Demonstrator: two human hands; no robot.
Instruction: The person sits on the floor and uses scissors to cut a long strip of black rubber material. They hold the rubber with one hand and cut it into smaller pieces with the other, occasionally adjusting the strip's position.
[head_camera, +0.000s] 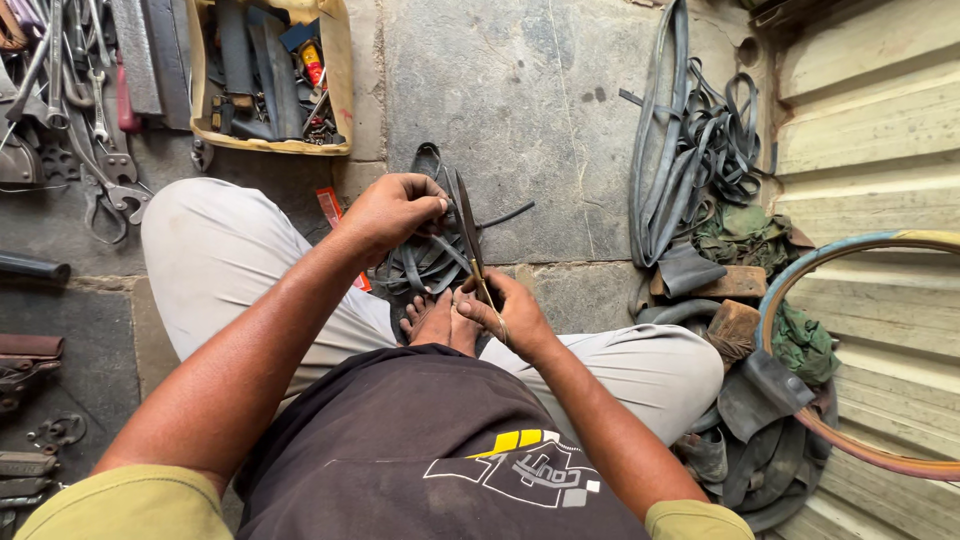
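I sit cross-legged on a stone floor. My left hand (393, 207) pinches a strip of black rubber inner tube (425, 262) that lies bundled in front of my feet. My right hand (508, 312) grips the handles of a pair of long scissors (470, 235), whose blades point away from me and meet the rubber strip just beside my left fingers. Part of the rubber bundle is hidden under my hands.
A yellow tray of tools (270, 75) stands at the back left, with spanners and pliers (95, 130) beside it. Coiled inner tubes (690, 150), rags, wooden blocks (732, 325) and a bicycle rim (800, 290) crowd the right, against a corrugated shutter (880, 120).
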